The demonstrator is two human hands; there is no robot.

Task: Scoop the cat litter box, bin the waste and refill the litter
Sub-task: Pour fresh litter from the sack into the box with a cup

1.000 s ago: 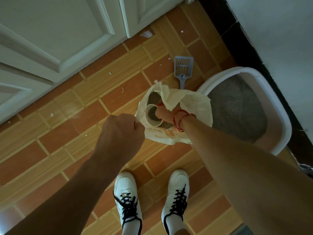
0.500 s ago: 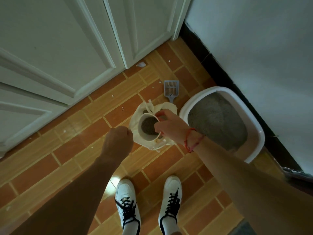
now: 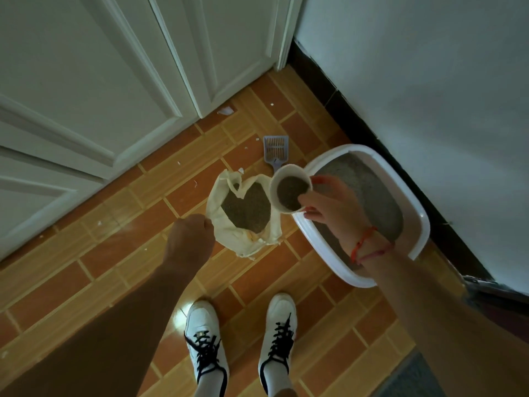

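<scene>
The left hand (image 3: 190, 242) is clenched into a fist on the edge of the soft cream-coloured bag of litter (image 3: 229, 242), at about eight o'clock of the bag's mouth; that pull seems meant to keep the limp bag upright and its mouth open, so the grey grains inside neither slump nor spill onto the orange-brown tiled floor (image 3: 114, 253).

The right hand (image 3: 332, 204), a red string bracelet (image 3: 369, 245) on its wrist, holds the round white cup full of grey litter (image 3: 290, 190); its fingers curl round the cup's wall at about four o'clock. The cup's mouth faces up and looks roughly level, probably so that nothing falls before it is where it is wanted.

The cup hangs between bag and box, over the rim at nine o'clock of the white oval plastic litter box (image 3: 323, 250); the box lies at three o'clock of the bag, close beside it, which keeps the carry short. It already holds a bed of grey litter, so I judge the refill to be under way, with this cupful about to be tipped in.

The grey-blue slotted plastic scoop (image 3: 276, 147) lies on the floor at twelve o'clock of the bag, out of the hands; that suggests the scooping is done. The two hands are apart, each clamped on its own thing; the white shoes with black laces (image 3: 206, 339) stand at six o'clock of the bag, clear of both.
</scene>
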